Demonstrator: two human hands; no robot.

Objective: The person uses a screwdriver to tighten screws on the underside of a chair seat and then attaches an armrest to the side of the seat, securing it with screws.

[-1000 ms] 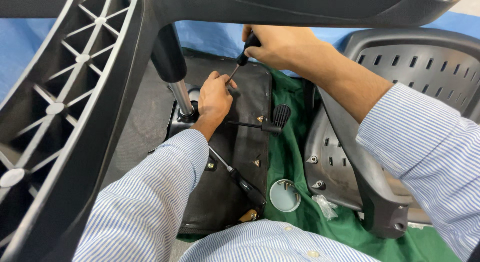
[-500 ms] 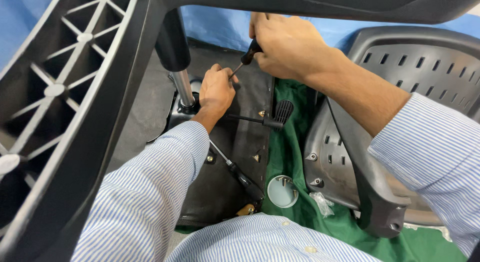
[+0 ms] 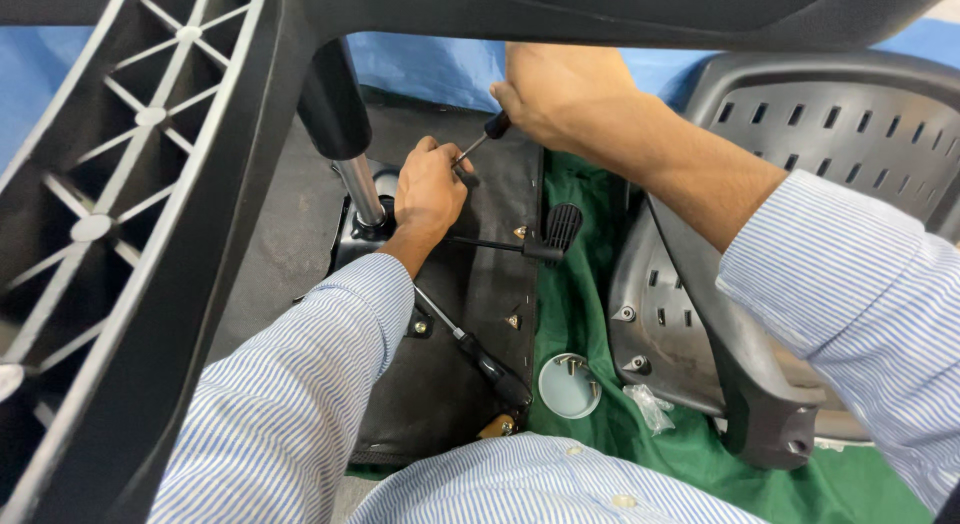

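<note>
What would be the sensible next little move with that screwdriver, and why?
Probably keep turning it. The right hand grips the screwdriver by its handle, with the tip angled down at the chair's underside plate, and the left hand steadies the shaft near the tip, so the tool looks set on a fastener.

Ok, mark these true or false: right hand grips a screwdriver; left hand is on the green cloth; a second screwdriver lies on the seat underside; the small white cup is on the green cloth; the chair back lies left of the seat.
1. Right hand grips a screwdriver: true.
2. Left hand is on the green cloth: false, it rests on the seat underside.
3. A second screwdriver lies there: true.
4. The white cup is on the cloth: true.
5. The chair back lies left: false, it is right.
</note>
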